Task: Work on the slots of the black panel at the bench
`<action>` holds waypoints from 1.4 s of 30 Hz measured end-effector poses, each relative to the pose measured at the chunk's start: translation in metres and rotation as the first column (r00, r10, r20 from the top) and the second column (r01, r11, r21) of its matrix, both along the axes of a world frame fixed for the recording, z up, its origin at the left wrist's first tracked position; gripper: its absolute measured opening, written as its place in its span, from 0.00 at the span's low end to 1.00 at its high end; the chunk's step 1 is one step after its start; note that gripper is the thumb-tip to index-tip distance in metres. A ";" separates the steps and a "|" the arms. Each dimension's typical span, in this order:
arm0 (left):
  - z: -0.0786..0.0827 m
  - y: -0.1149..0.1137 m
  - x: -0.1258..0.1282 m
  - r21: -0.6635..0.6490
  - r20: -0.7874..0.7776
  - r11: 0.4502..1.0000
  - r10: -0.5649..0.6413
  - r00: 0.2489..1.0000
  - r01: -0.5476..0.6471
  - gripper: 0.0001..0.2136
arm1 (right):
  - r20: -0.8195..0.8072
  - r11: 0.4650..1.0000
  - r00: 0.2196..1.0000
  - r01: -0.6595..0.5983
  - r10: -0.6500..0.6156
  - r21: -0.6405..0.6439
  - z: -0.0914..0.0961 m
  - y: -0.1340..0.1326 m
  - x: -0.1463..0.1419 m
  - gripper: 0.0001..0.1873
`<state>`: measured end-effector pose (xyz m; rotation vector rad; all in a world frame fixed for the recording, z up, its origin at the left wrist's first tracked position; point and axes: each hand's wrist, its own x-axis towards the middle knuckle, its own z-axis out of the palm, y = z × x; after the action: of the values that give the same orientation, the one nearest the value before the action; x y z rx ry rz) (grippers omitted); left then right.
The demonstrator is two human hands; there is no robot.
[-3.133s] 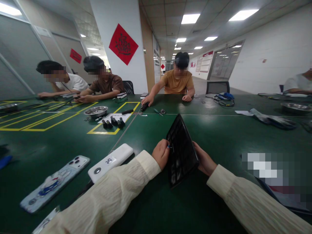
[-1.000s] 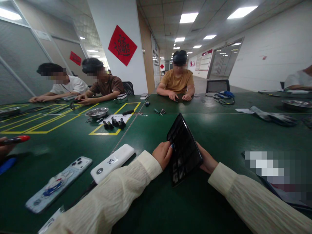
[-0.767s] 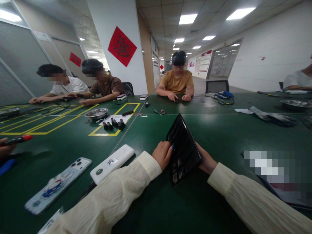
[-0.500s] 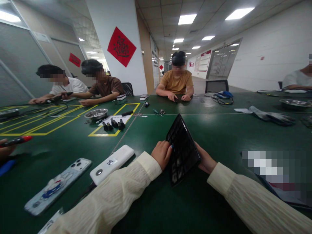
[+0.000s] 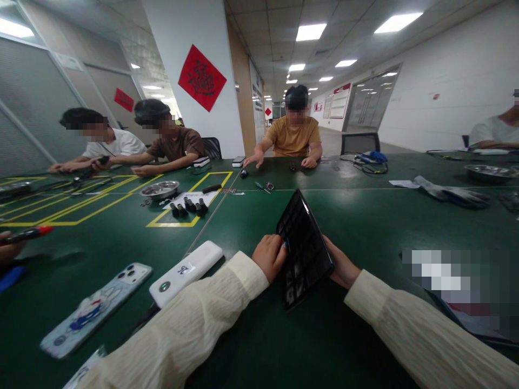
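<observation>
In the middle of the head view a flat black tablet (image 5: 306,254) stands tilted on edge, its glossy face showing reflections. My left hand (image 5: 270,256) is closed on its left edge, with a small blue spot at the thumb tip. Behind the opposite edge, my right hand (image 5: 339,263) grips the tablet; most of its fingers are hidden. To the left of my left sleeve lie a white power bank (image 5: 186,274) with a handwritten label and a phone (image 5: 97,310) in a light blue cartoon case.
Across the green table (image 5: 243,227) are black fittings (image 5: 188,208), a metal bowl (image 5: 160,190), and small tools (image 5: 263,187). Gloves (image 5: 452,193) lie at right. Several people sit around; a hand at the left edge holds a red-tipped black tool (image 5: 30,234).
The person opposite has stretched one arm out to the left side of the view, toward a small dark item. My hands and the tablet have hardly moved.
</observation>
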<state>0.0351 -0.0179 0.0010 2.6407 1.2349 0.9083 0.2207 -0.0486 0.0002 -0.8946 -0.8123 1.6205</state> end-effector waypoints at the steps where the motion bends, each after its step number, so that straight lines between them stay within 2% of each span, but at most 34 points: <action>1: 0.000 0.000 0.000 -0.004 0.000 1.000 -0.005 1.000 0.005 0.12 | 0.001 1.000 1.000 0.000 0.000 0.002 0.000 0.000 0.000 0.16; 13: -0.002 0.002 -0.001 -0.045 -0.034 0.999 0.019 0.999 -0.020 0.14 | 0.032 0.998 0.999 -0.017 0.015 0.055 -0.003 0.001 0.000 0.18; 22: -0.002 0.001 -0.001 -0.093 -0.030 0.993 0.069 0.997 -0.072 0.15 | 0.032 0.999 0.999 -0.037 0.037 0.018 -0.003 0.001 0.001 0.17; 30: 0.001 -0.001 0.000 -0.097 0.022 0.995 0.017 1.000 -0.015 0.13 | 0.015 0.999 1.000 -0.027 0.027 0.029 -0.005 0.002 0.002 0.16; 37: 0.001 -0.003 0.000 -0.052 0.104 0.998 -0.018 0.994 0.023 0.10 | 0.011 0.997 0.999 -0.044 0.044 0.058 -0.011 0.006 0.003 0.19; 42: 0.001 -0.003 0.000 -0.057 0.120 0.998 -0.032 0.992 0.039 0.09 | 0.027 0.998 0.999 -0.048 0.047 0.046 -0.007 0.004 0.002 0.18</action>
<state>0.0352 -0.0211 0.0019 2.5146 1.1646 0.9910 0.2231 -0.0447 -0.0072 -0.8703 -0.8920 1.6271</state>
